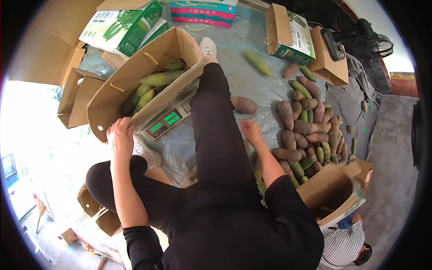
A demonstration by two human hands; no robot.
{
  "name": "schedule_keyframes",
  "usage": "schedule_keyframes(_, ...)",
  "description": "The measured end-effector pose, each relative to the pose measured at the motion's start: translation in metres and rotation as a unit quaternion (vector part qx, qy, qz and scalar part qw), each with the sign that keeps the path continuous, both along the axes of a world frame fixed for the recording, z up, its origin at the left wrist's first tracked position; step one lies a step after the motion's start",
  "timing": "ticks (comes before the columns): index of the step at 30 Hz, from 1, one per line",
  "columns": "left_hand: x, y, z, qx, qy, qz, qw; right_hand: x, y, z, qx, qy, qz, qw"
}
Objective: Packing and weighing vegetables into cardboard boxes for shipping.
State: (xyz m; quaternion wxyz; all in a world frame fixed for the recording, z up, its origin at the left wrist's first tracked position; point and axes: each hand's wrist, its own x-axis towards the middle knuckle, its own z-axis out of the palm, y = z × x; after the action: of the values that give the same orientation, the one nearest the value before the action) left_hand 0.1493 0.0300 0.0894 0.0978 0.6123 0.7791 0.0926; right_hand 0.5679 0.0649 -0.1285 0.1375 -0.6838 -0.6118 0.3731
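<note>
My left hand grips the near corner of a long open cardboard box, fingers bent over its rim. Several green radishes lie inside, and yellow cord loops hang on the box's wall. Under the box's right side shows a digital scale with lit green displays. Over the plastic sheet, right of my knee, my right hand is empty, its fingers loosely bent and apart. Just beyond it lies a reddish-brown root vegetable, partly hidden by my leg.
A big pile of reddish-brown and green roots spreads at right. One green radish lies farther off. Printed cartons stand at the back, with a black fan at far right. A person in a striped shirt is beside an open carton.
</note>
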Motion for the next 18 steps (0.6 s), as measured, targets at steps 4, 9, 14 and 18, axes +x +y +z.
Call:
schedule_keyframes(4,0.001,0.003,0.0,0.004,-0.014,0.005,1.0,0.008,-0.023,-0.029,0.002,-0.041,0.008,0.999)
schedule_keyframes(9,0.0,0.004,-0.001,0.009,-0.009,0.015,1.0,-0.012,-0.007,-0.025,-0.04,0.018,0.009,0.999)
schedule_keyframes(14,0.004,0.01,0.001,-0.007,-0.014,0.016,1.0,-0.026,0.006,-0.022,0.099,-0.097,0.096,0.986)
schedule_keyframes(18,0.0,0.005,0.003,-0.005,-0.017,0.005,1.0,-0.037,0.034,-0.007,0.081,-0.231,0.115,0.963)
